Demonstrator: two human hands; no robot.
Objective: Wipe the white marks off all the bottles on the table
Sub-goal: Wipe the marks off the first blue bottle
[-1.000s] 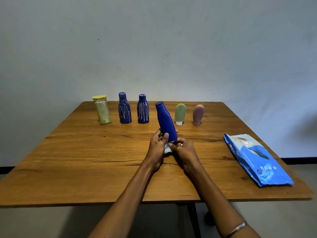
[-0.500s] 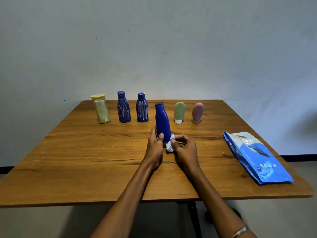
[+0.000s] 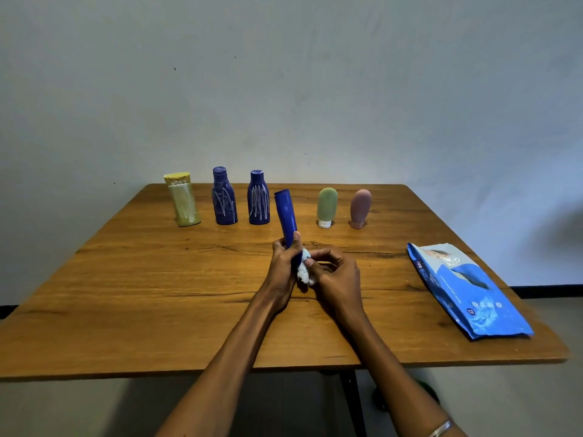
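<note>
My left hand (image 3: 282, 266) grips the lower part of a plain blue bottle (image 3: 286, 217), held above the table's middle and leaning slightly left. My right hand (image 3: 336, 274) pinches a crumpled white wipe (image 3: 304, 269) against the bottle's base. No white marks show on the visible side of this bottle. In a row at the back stand a yellow-green bottle (image 3: 183, 200) and two dark blue bottles (image 3: 224, 198) (image 3: 258, 198), all streaked with white marks. A green tube (image 3: 326, 205) and a pink tube (image 3: 360, 207) stand to the right, without visible marks.
A blue pack of wipes (image 3: 467, 288) lies flat near the right edge of the wooden table (image 3: 126, 294). A plain wall rises behind the table's far edge. A table leg and the floor show below the near edge.
The held bottle has tilted from upright to leaning left. The hands have shifted slightly nearer, the wipe staying at the bottle's base.
</note>
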